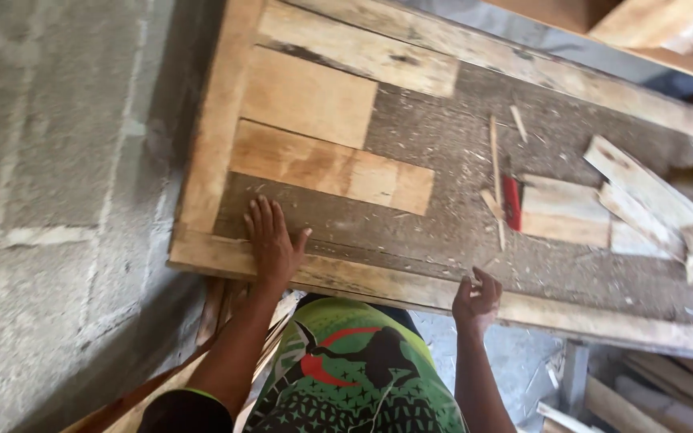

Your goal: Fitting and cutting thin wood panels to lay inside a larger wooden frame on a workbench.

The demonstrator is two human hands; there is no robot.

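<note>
Head view | your left hand (270, 244) lies flat, grip open, on the worktop (442, 208) front rail (362, 281), lower left | right hand (476, 301) curls closed over that rail, lower centre | risk: splinters from the rough edge; loose offcuts (643, 188) could slide.

I have only one view to work from, the head camera, worn high and looking steeply down past the wearer's chest and green shirt (346, 377). It faces forward over a wooden panel (410, 152) that fills most of the picture, tilted so its near edge runs from lower left to lower right. The camera sits close: my left hand (272, 244) and right hand (476, 301) both fall within the lower half of the frame. A block wall (50, 200) takes the left side, and stacked planks (659, 24) crowd the top right corner.
</note>
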